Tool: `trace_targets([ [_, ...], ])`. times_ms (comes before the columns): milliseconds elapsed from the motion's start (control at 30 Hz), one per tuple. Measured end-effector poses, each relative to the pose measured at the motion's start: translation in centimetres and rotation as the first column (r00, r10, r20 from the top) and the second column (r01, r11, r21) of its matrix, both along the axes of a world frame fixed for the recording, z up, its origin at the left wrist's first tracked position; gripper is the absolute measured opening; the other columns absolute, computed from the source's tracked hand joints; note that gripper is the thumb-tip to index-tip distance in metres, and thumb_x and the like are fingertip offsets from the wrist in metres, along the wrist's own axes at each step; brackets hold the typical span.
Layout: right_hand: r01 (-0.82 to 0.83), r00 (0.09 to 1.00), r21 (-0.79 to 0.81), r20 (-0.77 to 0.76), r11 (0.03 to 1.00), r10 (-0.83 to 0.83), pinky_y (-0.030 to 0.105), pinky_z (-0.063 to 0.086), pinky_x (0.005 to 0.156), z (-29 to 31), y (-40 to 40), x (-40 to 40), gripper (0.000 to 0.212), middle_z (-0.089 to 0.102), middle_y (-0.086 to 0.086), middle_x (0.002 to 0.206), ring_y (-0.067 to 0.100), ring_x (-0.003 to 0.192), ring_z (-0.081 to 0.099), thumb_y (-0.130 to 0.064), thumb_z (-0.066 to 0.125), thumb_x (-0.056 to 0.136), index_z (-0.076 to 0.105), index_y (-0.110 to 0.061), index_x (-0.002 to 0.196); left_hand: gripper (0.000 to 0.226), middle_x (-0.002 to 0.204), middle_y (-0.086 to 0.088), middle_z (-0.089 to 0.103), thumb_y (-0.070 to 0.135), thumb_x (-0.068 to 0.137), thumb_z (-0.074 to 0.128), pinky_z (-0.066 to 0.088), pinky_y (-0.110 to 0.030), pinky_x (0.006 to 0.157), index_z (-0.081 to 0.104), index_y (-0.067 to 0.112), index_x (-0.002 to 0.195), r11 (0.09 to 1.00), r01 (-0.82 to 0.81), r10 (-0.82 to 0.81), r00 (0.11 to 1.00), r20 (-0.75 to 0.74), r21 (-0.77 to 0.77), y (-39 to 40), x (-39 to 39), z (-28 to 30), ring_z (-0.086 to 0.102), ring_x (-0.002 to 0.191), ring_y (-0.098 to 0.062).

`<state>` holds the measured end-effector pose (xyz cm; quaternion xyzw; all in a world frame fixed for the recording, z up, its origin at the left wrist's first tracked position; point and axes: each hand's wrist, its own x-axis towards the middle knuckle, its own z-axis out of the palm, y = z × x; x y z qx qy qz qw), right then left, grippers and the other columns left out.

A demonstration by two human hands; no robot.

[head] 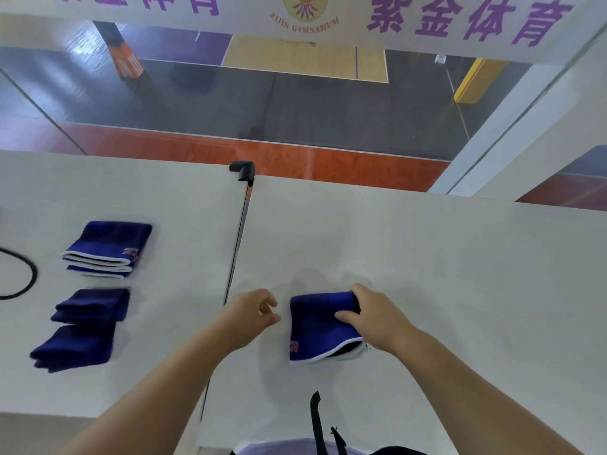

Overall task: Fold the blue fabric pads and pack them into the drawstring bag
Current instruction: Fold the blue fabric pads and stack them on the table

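My right hand [374, 318] pinches the folded blue fabric pad with white trim [320, 326] on the right white table [427, 257], thumb on top. My left hand [251, 311] hovers just beside it, fingers loosely curled, holding nothing. Three more folded blue pads [106, 249] lie on the left white table [164, 208], well apart.

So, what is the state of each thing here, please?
Pad: folded, under right hand.
Right hand: gripping pad.
Left hand: empty, beside pad.
Trimmed pads: folded, stacked.
Dark pads: folded, lying together.
Cord: looped, loose.
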<state>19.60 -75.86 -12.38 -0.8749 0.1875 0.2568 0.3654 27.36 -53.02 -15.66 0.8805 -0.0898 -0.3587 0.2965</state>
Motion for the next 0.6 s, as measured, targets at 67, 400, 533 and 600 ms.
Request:
trace_targets([
  [67, 0.007, 1.0, -0.018, 0.018, 1.0, -0.007, 0.027, 0.043, 0.053, 0.2, 0.2, 0.5, 0.019, 0.058, 0.0, 0.076, 0.016, 0.062, 0.053, -0.03, 0.06, 0.089, 0.046, -0.018, 0.082, 0.016, 0.085, 0.012, 0.056, 0.032, 0.085, 0.065, 0.051, -0.031, 0.084, 0.056, 0.027, 0.096, 0.998, 0.024, -0.026, 0.999, 0.033, 0.056, 1.3, 0.3, 0.2, 0.059, 0.088, -0.016],
  [400, -0.075, 0.978, -0.059, 0.189, 0.995, 0.085, 0.031, 0.045, 0.061, 3.1, 5.6, 5.9, 0.012, 0.061, -0.001, 0.08, 0.019, 0.072, 0.058, -0.03, 0.059, 0.089, 0.052, -0.021, 0.092, 0.012, 0.092, 0.01, 0.062, 0.034, 0.085, 0.065, 0.041, -0.019, 0.065, 0.059, 0.029, 0.093, 0.992, -0.107, 0.098, 0.987, 0.129, 0.068, 9.8, 4.2, 3.1, 0.057, 0.084, -0.01],
  [533, -0.094, 0.953, -0.124, 0.276, 0.988, 0.125, 0.031, 0.051, 0.067, 4.4, 9.4, 8.5, 0.009, 0.062, -0.007, 0.085, 0.013, 0.077, 0.058, -0.031, 0.058, 0.09, 0.053, -0.027, 0.097, 0.018, 0.096, 0.014, 0.062, 0.04, 0.087, 0.061, 0.045, -0.018, 0.069, 0.06, 0.031, 0.102, 0.994, -0.052, 0.039, 0.99, 0.139, 0.094, 14.3, 7.1, 4.7, 0.059, 0.085, -0.004],
  [600, -0.079, 0.943, -0.132, 0.313, 0.988, 0.117, 0.029, 0.051, 0.067, 5.0, 11.5, 9.8, 0.01, 0.062, -0.008, 0.087, 0.011, 0.077, 0.058, -0.03, 0.057, 0.09, 0.053, -0.029, 0.098, 0.014, 0.094, 0.013, 0.063, 0.037, 0.087, 0.061, 0.047, -0.022, 0.073, 0.06, 0.03, 0.1, 0.992, -0.053, 0.036, 0.988, 0.15, 0.112, 16.8, 8.6, 5.2, 0.06, 0.082, -0.005],
])
